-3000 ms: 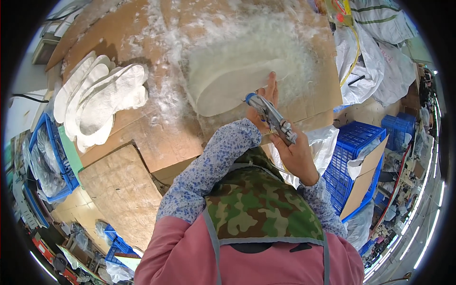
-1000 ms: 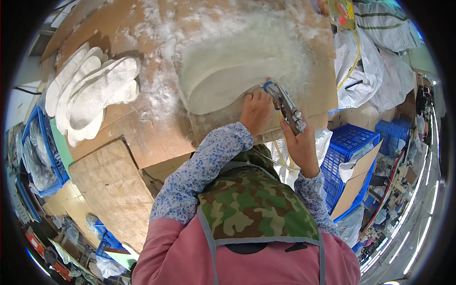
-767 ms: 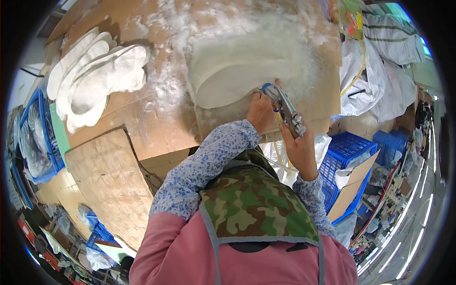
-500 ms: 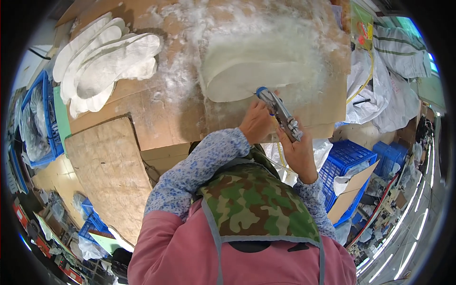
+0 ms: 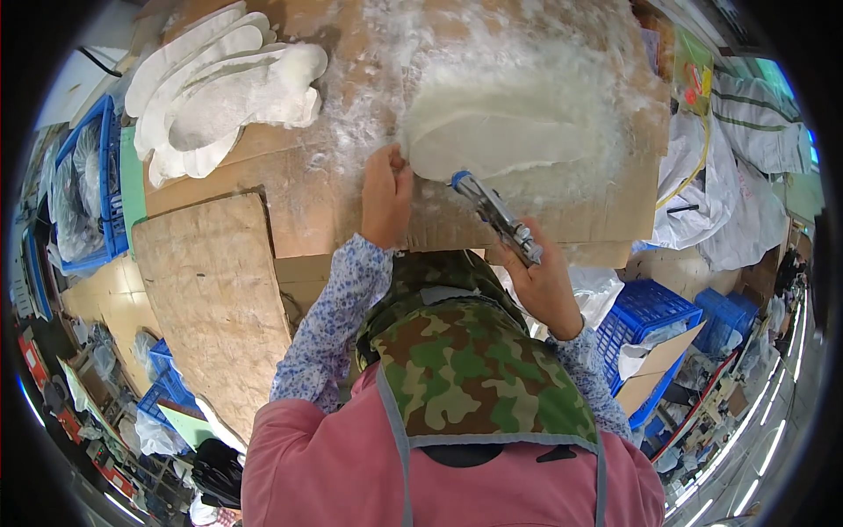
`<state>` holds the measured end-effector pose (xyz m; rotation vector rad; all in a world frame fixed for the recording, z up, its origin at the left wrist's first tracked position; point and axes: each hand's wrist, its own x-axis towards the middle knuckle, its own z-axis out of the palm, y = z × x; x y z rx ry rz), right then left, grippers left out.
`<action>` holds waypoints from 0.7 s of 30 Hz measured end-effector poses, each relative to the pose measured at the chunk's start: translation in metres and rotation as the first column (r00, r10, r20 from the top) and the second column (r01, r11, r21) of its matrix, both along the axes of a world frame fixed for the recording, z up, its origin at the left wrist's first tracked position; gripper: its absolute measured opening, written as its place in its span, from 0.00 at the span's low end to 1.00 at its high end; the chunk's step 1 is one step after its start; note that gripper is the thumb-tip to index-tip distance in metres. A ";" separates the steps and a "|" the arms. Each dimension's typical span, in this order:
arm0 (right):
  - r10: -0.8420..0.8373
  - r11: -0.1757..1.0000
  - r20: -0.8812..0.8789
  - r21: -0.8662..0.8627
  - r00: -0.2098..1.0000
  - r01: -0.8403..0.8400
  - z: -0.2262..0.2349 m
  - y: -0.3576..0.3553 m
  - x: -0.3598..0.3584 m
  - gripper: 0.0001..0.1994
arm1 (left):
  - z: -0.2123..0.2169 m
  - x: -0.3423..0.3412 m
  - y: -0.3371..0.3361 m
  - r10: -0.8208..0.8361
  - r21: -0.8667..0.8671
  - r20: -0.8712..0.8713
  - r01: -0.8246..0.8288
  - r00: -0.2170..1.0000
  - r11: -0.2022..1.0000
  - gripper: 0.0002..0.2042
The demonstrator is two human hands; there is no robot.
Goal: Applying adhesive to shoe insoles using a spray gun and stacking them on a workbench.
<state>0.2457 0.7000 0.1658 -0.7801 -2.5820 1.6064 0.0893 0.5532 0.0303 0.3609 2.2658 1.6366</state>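
Head view: white sole-shaped piece (image 5: 500,145) lies flat right of upper center; its upper outline blurs into white fuzz (image 5: 527,83). Right hand (image 5: 546,285), center right, is wrapped around a silver spray gun (image 5: 492,206), blue-tipped end by the piece's lower edge. Grip covers the gun's rear. Left hand (image 5: 387,198) has its fingertips at the piece's left end; can't tell if it's pinching it. Cardboard (image 5: 325,224) underneath. Stack of similar white pieces (image 5: 219,105) upper left; overlap prevents a count. Blue crate (image 5: 112,198) at left edge holds clear plastic bags (image 5: 75,206). Blue crate (image 5: 652,300) lower right has whitish plastic and a cardboard flap (image 5: 659,364); remaining contents hidden. Outer clutter cut off by the dark rim.
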 end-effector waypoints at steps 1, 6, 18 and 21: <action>-0.048 0.999 -0.057 0.003 0.997 0.048 -0.004 0.001 0.004 0.12 | 0.002 -0.003 0.004 -0.043 -0.078 -0.085 0.037 0.995 0.996 0.15; -0.210 0.967 0.139 -0.114 0.968 0.226 -0.010 0.034 0.034 0.11 | 0.010 -0.005 0.024 -0.109 -0.300 -0.331 0.004 0.937 0.954 0.15; -0.361 0.903 -0.010 -0.256 0.933 0.346 -0.017 0.088 0.082 0.14 | 0.058 0.026 0.012 0.120 0.470 0.308 -0.261 0.944 0.843 0.03; -0.286 0.920 -0.008 -0.282 0.958 0.272 -0.016 0.106 0.100 0.13 | 0.113 0.051 0.008 0.165 0.567 0.410 -0.392 0.897 0.725 0.03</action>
